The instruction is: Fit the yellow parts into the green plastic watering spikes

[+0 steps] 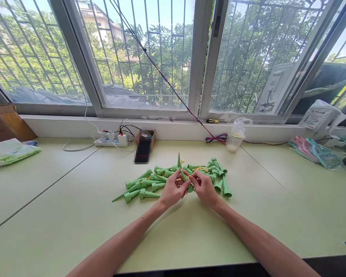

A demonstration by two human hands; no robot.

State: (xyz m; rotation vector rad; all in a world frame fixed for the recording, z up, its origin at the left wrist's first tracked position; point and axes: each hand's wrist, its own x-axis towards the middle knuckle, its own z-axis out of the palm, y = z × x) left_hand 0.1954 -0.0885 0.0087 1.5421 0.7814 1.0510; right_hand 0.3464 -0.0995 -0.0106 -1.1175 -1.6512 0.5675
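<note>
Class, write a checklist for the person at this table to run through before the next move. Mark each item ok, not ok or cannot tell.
1. Left hand holding a green cone: ok.
2. Right hand close to that cone: ok.
3. Something pinched in the right fingertips: cannot tell, too small.
4. Loose cones in neat rows: not ok, they lie jumbled.
5. Yellow pieces fully visible: not ok, cones partly cover them.
6. Lidded cup apart from the pile: ok.

No text (white packet (318,114) included) is legible.
</note>
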